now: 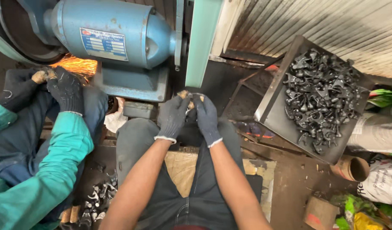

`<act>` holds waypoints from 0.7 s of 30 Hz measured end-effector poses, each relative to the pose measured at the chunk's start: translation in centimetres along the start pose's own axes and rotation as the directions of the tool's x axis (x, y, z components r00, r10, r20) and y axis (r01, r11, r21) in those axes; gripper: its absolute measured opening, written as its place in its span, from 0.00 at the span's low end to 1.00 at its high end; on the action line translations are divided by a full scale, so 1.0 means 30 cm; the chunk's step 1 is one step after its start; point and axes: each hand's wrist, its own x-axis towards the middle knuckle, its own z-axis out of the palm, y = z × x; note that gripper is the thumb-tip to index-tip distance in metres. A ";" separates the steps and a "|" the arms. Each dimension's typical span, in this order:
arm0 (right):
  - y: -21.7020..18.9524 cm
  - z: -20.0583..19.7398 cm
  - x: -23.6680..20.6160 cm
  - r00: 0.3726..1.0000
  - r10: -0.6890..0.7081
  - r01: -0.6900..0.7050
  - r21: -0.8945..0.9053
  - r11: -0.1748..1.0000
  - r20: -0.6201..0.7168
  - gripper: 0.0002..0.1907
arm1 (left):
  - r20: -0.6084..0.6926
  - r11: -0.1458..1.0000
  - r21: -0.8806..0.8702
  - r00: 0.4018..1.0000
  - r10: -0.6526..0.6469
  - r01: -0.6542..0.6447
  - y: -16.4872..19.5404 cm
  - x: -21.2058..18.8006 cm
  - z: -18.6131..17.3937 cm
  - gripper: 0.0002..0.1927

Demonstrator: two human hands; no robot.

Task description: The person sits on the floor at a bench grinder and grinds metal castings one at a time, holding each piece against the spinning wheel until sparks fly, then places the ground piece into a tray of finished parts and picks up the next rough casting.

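Observation:
Both my hands wear dark knit gloves. My left hand (172, 116) and my right hand (206, 115) are pressed together around a small metal part (188, 99), mostly hidden by the fingers. They hold it just under the lower end of a pale green sanding belt (201, 42). The belt runs off the right side of a blue bench grinder motor (115, 34). My knees sit below in dark trousers.
A co-worker in a green sleeve (55, 157) grinds at the left wheel, throwing orange sparks (77, 66). A black tray (272, 115) full of dark metal castings (321, 96) stands tilted at right. More small parts (96, 200) lie on the floor at lower left.

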 end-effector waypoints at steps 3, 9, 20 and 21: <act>0.042 0.024 0.064 0.994 0.112 -0.113 0.086 0.990 0.013 0.13 | -0.143 0.995 0.084 0.987 0.066 -0.054 0.012 0.013 0.009 0.19; 0.009 0.009 0.043 0.970 0.166 -0.143 0.134 0.981 -0.179 0.12 | 0.077 0.997 0.081 0.997 -0.002 -0.004 0.038 0.019 0.040 0.22; -0.042 -0.080 -0.067 0.999 -0.051 0.054 -0.211 0.976 0.018 0.12 | 0.188 0.872 0.349 0.937 0.293 -0.342 0.022 -0.022 -0.032 0.25; -0.038 -0.079 -0.058 1.000 0.026 -0.023 -0.201 0.979 0.014 0.12 | 0.179 0.898 0.337 0.956 0.233 -0.282 0.022 -0.020 -0.033 0.26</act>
